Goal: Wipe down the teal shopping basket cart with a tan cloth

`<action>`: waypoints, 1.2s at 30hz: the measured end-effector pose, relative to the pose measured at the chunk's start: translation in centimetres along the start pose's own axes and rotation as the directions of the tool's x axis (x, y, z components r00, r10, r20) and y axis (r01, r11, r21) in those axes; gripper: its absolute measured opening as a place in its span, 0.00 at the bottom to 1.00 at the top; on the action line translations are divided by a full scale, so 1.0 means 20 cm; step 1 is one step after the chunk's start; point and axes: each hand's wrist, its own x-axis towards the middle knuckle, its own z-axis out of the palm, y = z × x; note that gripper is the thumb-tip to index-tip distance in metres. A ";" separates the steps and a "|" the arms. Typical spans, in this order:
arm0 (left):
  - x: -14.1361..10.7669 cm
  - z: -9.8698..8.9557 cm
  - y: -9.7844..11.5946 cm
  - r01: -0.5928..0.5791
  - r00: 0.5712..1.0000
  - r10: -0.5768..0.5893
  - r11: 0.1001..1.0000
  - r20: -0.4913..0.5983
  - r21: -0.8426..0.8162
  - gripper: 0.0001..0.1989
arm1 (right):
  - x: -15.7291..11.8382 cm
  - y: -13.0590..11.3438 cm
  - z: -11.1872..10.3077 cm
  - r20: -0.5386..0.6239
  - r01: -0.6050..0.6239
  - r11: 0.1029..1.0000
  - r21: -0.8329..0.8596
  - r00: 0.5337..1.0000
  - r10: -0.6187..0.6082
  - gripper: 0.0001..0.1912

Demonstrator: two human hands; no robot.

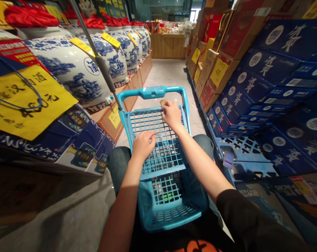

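A light-blue plastic cart with a grid panel stands between the person's knees. At the panel's upper right, my right hand is closed on a small crumpled tan cloth, close to the cart's handle. My left hand rests over the left part of the grid, fingers bent and pressed together. Something small and pale shows at its fingertips, too small to make out. Below the panel, the blue basket part of the cart shows a bit of green through its mesh.
Blue-and-white jars with red cloth tops line the left, behind a box with a yellow price sign. Stacked blue boxes and cartons are on the right. A phone lies on a blue pallet. Ahead is a wooden counter.
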 end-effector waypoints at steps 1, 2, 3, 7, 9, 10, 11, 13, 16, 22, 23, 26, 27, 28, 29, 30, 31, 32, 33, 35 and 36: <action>0.00 0.00 0.00 -0.004 1.000 0.004 1.000 0.002 -0.001 0.17 | 0.00 -0.01 0.02 0.033 0.086 0.995 0.041 0.996 -0.088 0.22; 0.00 0.00 0.00 -0.008 1.000 0.008 1.000 0.004 -0.002 0.17 | 0.00 -0.02 0.04 0.055 0.162 0.983 0.083 0.984 -0.167 0.23; 0.00 0.00 0.00 -0.012 1.000 0.012 1.000 0.006 -0.003 0.17 | 0.00 -0.01 0.05 0.060 0.210 0.971 0.114 0.974 -0.218 0.23; 0.00 0.00 0.00 -0.011 1.000 0.011 1.000 0.002 -0.009 0.17 | 0.03 0.10 0.02 -0.051 0.054 0.994 0.094 0.997 -0.049 0.20; 0.00 0.00 0.00 -0.009 1.000 0.009 1.000 0.002 -0.010 0.16 | 0.04 0.15 -0.02 -0.123 -0.100 0.993 0.063 0.987 0.108 0.20; 0.00 0.00 0.00 -0.009 1.000 0.009 1.000 0.004 -0.010 0.16 | 0.04 0.16 -0.03 -0.142 -0.149 0.988 0.048 0.978 0.155 0.20; 0.00 0.00 0.00 -0.008 1.000 0.008 1.000 0.005 -0.011 0.16 | 0.03 0.15 -0.03 -0.146 -0.169 0.985 0.032 0.974 0.172 0.20; 0.00 0.00 0.00 -0.006 1.000 0.006 1.000 0.007 -0.010 0.16 | 0.01 0.09 -0.01 -0.116 -0.115 0.993 0.004 0.987 0.114 0.19; 0.00 0.00 0.00 -0.005 1.000 0.005 1.000 0.010 -0.001 0.16 | -0.02 -0.04 0.05 0.012 0.150 0.988 0.026 0.989 -0.150 0.20; 0.00 0.00 -0.01 -0.009 1.000 0.009 1.000 0.016 -0.007 0.16 | 0.00 -0.02 -0.02 0.048 0.058 0.998 0.016 0.997 -0.058 0.20; 0.00 0.00 -0.01 -0.009 1.000 0.010 1.000 0.016 -0.010 0.16 | 0.01 0.02 -0.05 0.012 -0.052 0.999 -0.003 0.999 0.052 0.20; 0.00 0.00 -0.01 -0.011 1.000 0.011 1.000 0.012 -0.015 0.16 | 0.02 0.10 -0.09 -0.075 -0.258 0.966 0.002 0.963 0.257 0.21; 0.00 -0.01 -0.01 -0.013 1.000 0.013 1.000 0.010 -0.014 0.16 | 0.02 0.10 -0.08 -0.096 -0.259 0.966 0.014 0.961 0.259 0.21; 0.00 -0.01 -0.01 -0.015 1.000 0.015 1.000 0.009 -0.012 0.16 | 0.01 0.08 -0.06 -0.108 -0.226 0.974 0.024 0.968 0.227 0.21; 0.00 -0.01 -0.01 -0.019 1.000 0.019 1.000 0.010 -0.009 0.16 | -0.01 0.05 -0.03 -0.112 -0.158 0.987 0.030 0.981 0.160 0.20; 0.00 -0.01 -0.01 -0.022 1.000 0.022 1.000 0.013 -0.004 0.16 | -0.02 0.01 0.00 -0.099 -0.070 0.997 0.034 0.992 0.073 0.21; 0.00 -0.01 -0.01 -0.026 1.000 0.026 1.000 0.017 0.000 0.17 | -0.03 -0.03 0.04 -0.060 0.032 0.999 0.038 0.998 -0.030 0.21; 0.00 -0.01 -0.01 -0.029 0.999 0.029 1.000 0.021 0.004 0.17 | -0.04 -0.07 0.06 -0.011 0.138 0.990 0.037 0.990 -0.138 0.21; 0.00 -0.01 -0.01 -0.032 0.999 0.032 0.999 0.022 0.008 0.17 | -0.04 -0.10 0.08 0.026 0.219 0.975 0.036 0.975 -0.220 0.21; 0.00 -0.01 -0.02 -0.041 0.999 0.041 0.999 0.019 0.010 0.17 | -0.04 -0.12 0.08 0.058 0.275 0.961 0.039 0.959 -0.277 0.20; 0.00 -0.01 -0.02 -0.047 0.999 0.047 0.999 0.017 0.010 0.17 | -0.03 -0.11 0.07 0.053 0.240 0.970 0.037 0.969 -0.241 0.20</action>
